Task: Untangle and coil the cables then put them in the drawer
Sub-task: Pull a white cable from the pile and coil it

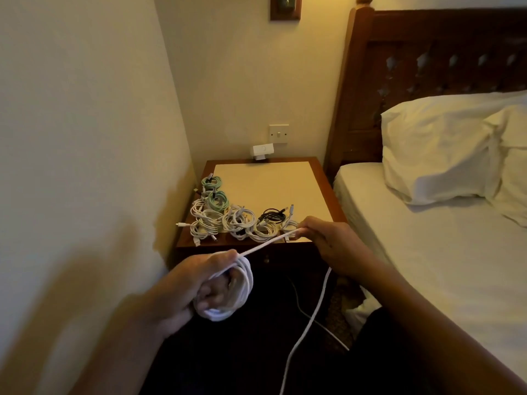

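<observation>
Wedged between wall (85,138) and bed (427,252), the counter (268,181) carries coiled cables (236,220) along its front and left edges. The left hand (185,283) grips a white cable (245,280) wound in loops. The right hand (330,240) pinches its taut strand above the counter's front edge, and the tail hangs toward the floor.

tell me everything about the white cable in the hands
The white cable is a smooth, round cord, partly coiled: several loops wrap round the fingers of the left hand. From there a taut straight run rises to the right hand, which pinches it. The rest hangs to the dark floor, out of frame below.
</observation>
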`<state>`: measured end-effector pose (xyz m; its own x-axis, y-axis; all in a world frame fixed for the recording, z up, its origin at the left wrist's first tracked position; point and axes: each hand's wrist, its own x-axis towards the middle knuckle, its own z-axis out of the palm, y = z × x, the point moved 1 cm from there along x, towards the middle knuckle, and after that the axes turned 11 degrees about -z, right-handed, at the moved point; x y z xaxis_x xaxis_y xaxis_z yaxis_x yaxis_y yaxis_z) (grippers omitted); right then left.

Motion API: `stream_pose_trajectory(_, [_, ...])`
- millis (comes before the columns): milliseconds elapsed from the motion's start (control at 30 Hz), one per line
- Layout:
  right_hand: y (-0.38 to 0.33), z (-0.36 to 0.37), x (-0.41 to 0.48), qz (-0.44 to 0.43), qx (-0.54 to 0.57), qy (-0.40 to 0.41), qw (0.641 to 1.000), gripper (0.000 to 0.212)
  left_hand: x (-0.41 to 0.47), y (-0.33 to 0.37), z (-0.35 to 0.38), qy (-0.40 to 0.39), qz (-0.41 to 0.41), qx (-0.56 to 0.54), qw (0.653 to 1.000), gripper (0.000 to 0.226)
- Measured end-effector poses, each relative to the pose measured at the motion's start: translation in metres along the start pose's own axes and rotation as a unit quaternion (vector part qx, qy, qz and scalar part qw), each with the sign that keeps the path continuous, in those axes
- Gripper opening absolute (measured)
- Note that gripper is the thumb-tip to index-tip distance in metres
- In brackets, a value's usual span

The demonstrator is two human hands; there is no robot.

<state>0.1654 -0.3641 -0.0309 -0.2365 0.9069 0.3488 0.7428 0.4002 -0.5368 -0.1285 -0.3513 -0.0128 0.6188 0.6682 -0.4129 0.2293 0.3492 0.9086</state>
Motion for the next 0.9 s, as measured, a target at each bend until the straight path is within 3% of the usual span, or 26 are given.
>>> stream_pose_trajectory(100, [0.008, 0.037, -0.017, 0.086, 0.017, -0.039, 0.995, 0.021, 0.006, 0.019, 0.003, -0.064, 0.079, -0.216, 0.971, 0.030])
stream_pose_trajectory(167, [-0.019, 0.069, -0.028, 0.094, 0.032, -0.122, 0.988, 0.021, 0.018, 0.034, 0.012, -0.067, 0.124, -0.263, 0.954, 0.031])
stream_pose_trajectory(300, [-0.103, 0.075, -0.027, 0.042, 0.050, -0.178, 0.982, 0.024, 0.050, 0.032, 0.020, 0.072, 0.160, -0.058, 0.983, 0.048])
stream_pose_trajectory(367, [-0.124, 0.046, -0.019, 0.045, 0.017, -0.157, 0.986, 0.026, 0.054, 0.020, 0.021, 0.088, 0.150, 0.057, 0.983, 0.047])
stream_pose_trajectory(433, [-0.136, 0.014, -0.009, 0.028, -0.003, -0.141, 0.990, 0.026, 0.052, 0.011, 0.026, 0.077, 0.115, 0.080, 0.987, 0.032])
stream_pose_trajectory(467, [-0.138, -0.001, -0.003, 0.026, 0.010, -0.141, 0.990, 0.023, 0.050, 0.006, 0.030, 0.063, 0.104, 0.091, 0.988, 0.035])
stream_pose_trajectory(567, [-0.117, -0.029, 0.017, 0.018, 0.054, -0.086, 0.995, 0.013, 0.042, -0.013, 0.037, 0.011, 0.103, 0.131, 0.986, 0.073])
stream_pose_trajectory(667, [-0.076, -0.031, 0.026, 0.015, 0.125, -0.007, 0.992, 0.008, 0.028, -0.019, 0.033, -0.007, 0.108, 0.047, 0.993, 0.076])
stream_pose_trajectory(767, [-0.040, 0.003, 0.009, 0.037, 0.196, 0.074, 0.977, 0.015, 0.020, 0.001, 0.025, 0.020, 0.147, -0.100, 0.984, 0.061])
stream_pose_trajectory(900, [-0.047, 0.079, -0.029, 0.073, 0.186, 0.025, 0.980, 0.022, 0.029, 0.037, 0.022, 0.024, 0.201, -0.174, 0.964, 0.058])
